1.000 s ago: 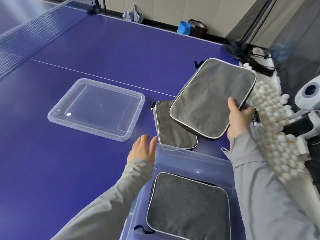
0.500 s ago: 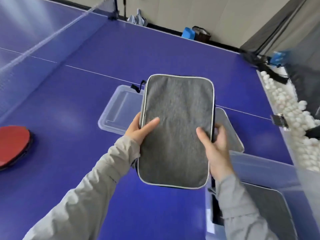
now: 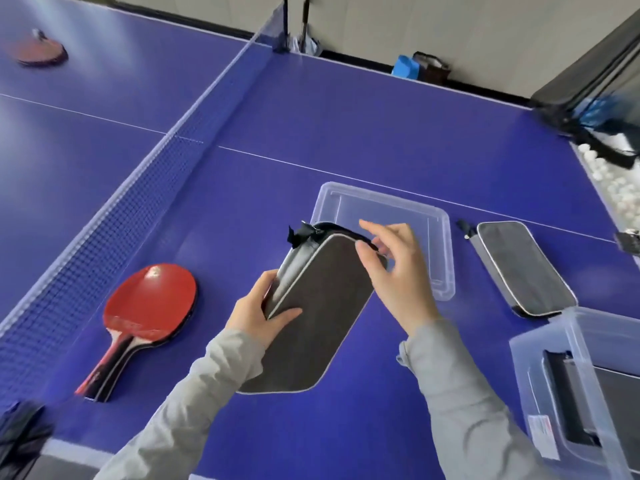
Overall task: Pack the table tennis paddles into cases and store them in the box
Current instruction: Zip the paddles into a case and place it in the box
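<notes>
Left hand: clasps the grey rectangular fabric case by its long side edge, with the thumb across the face and the fingers wrapped behind.
Right hand: sits at the case's far end, thumb on the grey face and fingers arched over the top edge. Whether it pinches that edge cannot be told.
Held case: lifted off the blue table-tennis table and tilted between both hands. Its black zipper tab sticks up at the corner just left of the right hand's fingers.
Clear plastic lid: lies flat on the table just beyond the right hand, partly hidden by it.
Second grey case: lies flat on the table to the right of the right hand, beside the lid but apart from it.
Clear plastic box: stands open-topped to the right of the right forearm. Inside lies a packed grey case, only partly in view.
Red paddles: stacked on the table left of the left hand, beside the net.
Far red paddle: blurred, well beyond the left hand, across the net.
</notes>
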The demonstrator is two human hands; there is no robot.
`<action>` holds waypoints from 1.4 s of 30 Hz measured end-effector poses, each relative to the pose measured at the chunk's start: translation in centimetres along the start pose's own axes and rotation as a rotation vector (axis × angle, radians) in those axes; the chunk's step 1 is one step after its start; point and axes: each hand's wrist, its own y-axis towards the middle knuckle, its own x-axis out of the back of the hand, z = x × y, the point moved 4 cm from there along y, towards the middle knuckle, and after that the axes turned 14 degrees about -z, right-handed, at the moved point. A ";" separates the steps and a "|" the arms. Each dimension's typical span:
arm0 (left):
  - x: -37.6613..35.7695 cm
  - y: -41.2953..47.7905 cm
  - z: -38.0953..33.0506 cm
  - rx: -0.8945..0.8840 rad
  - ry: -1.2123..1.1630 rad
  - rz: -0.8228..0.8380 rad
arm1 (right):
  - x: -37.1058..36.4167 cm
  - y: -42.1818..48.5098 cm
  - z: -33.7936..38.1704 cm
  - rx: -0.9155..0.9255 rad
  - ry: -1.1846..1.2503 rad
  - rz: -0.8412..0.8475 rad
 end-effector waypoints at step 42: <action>4.8 -1.3 -0.1 0.386 -0.454 -0.001 | 3.2 -5.4 -6.6 -0.190 -0.016 0.058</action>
